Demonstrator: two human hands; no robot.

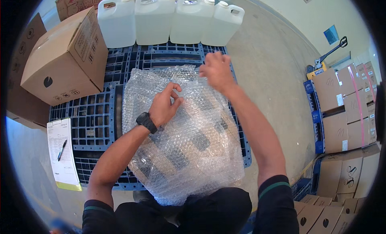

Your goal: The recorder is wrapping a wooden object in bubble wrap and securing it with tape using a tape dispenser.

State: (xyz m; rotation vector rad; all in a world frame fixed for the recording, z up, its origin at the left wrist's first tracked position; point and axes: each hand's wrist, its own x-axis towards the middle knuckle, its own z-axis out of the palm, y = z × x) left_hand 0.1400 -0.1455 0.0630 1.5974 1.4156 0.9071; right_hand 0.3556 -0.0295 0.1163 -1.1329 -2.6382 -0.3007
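A large item in clear bubble wrap point(193, 143) lies before me on a blue plastic pallet point(92, 122), its near end by my knees. Brown and dark patches show through the wrap. My left hand point(165, 104), with a black watch on the wrist, is over the upper left part of the wrap, fingers curled; whether it pinches the film cannot be told. My right hand point(217, 71) is at the far right corner of the wrap, slightly blurred, fingers bent and apart, with nothing seen in it.
Several white plastic jerrycans point(153, 23) line the pallet's far edge. A cardboard box point(64, 59) stands at the left. A clipboard with papers point(61, 149) and a pen point(62, 150) lies at the lower left. Stacked cartons point(340, 107) and a pallet jack point(322, 63) stand at the right.
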